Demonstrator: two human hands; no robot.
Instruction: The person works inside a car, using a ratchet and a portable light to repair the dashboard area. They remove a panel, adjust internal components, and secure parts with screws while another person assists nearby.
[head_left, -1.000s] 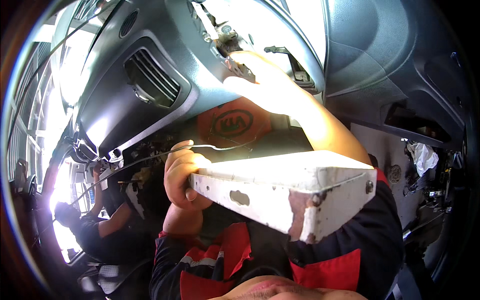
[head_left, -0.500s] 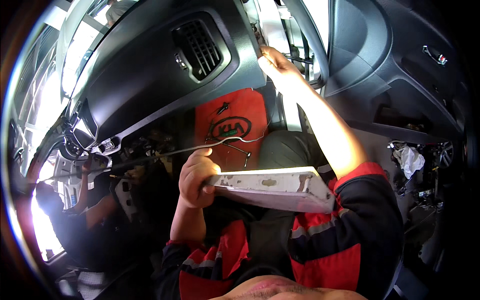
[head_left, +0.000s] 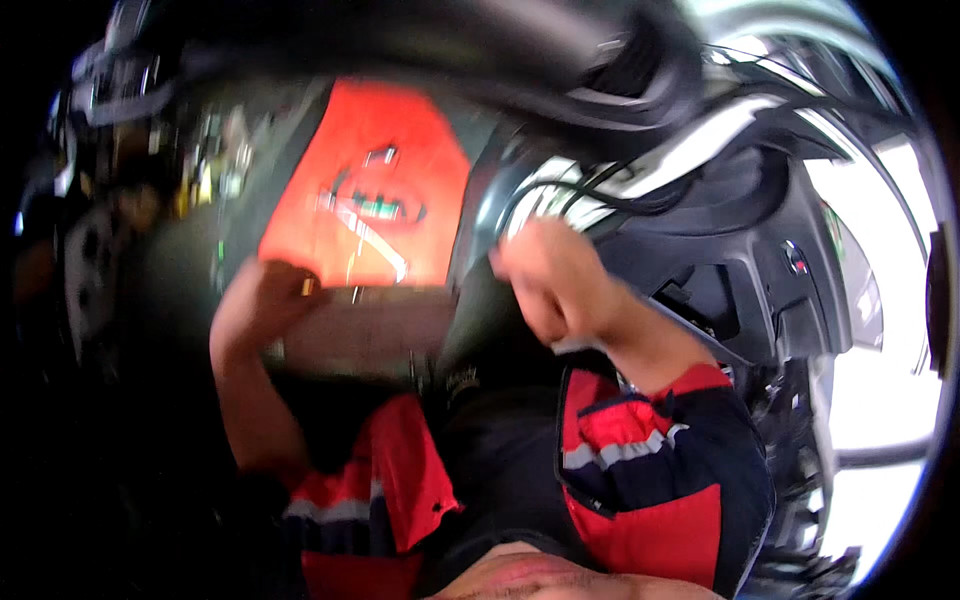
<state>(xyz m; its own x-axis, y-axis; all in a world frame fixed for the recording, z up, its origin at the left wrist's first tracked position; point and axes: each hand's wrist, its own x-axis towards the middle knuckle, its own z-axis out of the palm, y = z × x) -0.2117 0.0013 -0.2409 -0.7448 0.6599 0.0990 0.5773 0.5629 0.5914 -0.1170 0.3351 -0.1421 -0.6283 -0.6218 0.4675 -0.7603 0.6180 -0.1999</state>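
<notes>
My left hand grips the long box-shaped metal piece, now in shade and blurred, at lap level. My right hand is raised right of that piece with fingers curled but smeared by motion; whether it holds anything is unclear. Beyond both hands lies a red mat with a dark oval emblem and several small tools on it, too blurred to make out.
I am inside a car. The dark dashboard runs across the top, the door panel stands at right beside a bright doorway, and dark cables hang near the dash's right end. The left side is dim and blurred.
The view has swung, shifting dashboard and door. My right hand has come down from the dash's end toward my lap. My left hand and the metal piece sit farther left and lower.
</notes>
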